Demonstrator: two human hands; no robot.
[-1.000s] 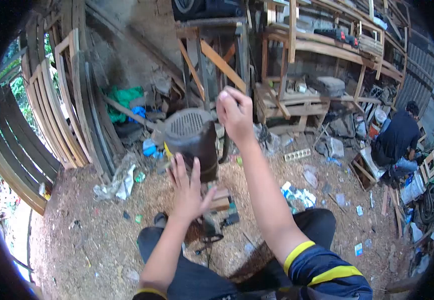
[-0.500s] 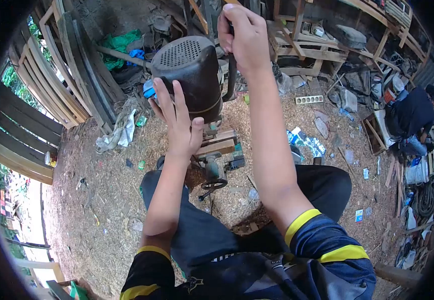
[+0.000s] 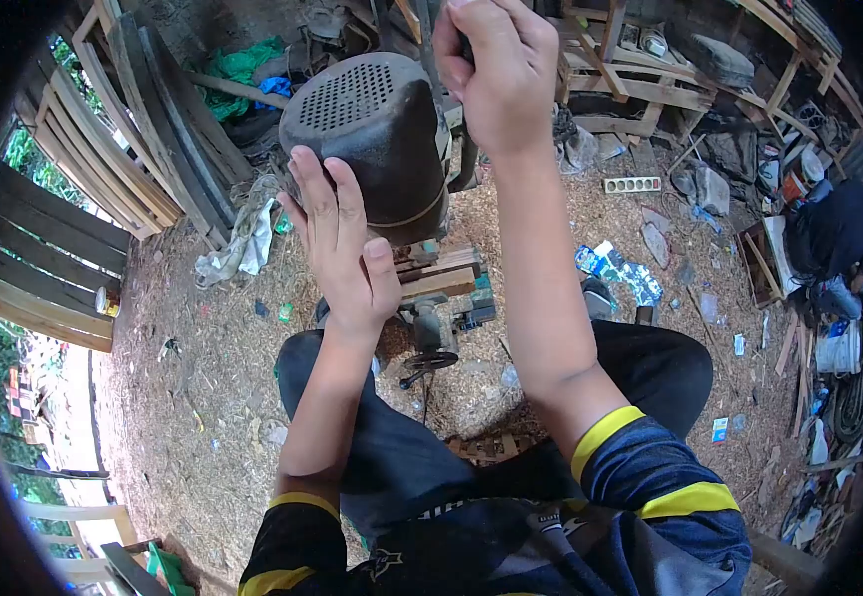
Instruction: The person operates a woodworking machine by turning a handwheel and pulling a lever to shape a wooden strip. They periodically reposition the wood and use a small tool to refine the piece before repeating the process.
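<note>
My right hand (image 3: 503, 74) is closed around a dark handle (image 3: 465, 48) beside a dark cylindrical machine housing (image 3: 377, 164) with a perforated round top. Against the near left side of that housing, my left hand (image 3: 342, 243) lies flat, fingers stretched and thumb apart. Under the housing, pieces of wood (image 3: 438, 281) sit in a metal vise (image 3: 429, 323). A handwheel (image 3: 430, 364) sticks out of the vise toward me, between my knees. The lower front of the machine is hidden behind the housing.
Planks and wooden frames (image 3: 168, 129) lean at the left. A power strip (image 3: 632, 185) lies on the shavings-covered ground (image 3: 213, 397). Wooden benches (image 3: 640, 94) stand at the back right. Another person (image 3: 834, 238) bends over at the far right.
My right hand has risen slightly and shifted right with the handle. My left hand remains flat at the housing, a little lower in view. The whole view has shifted slightly.
</note>
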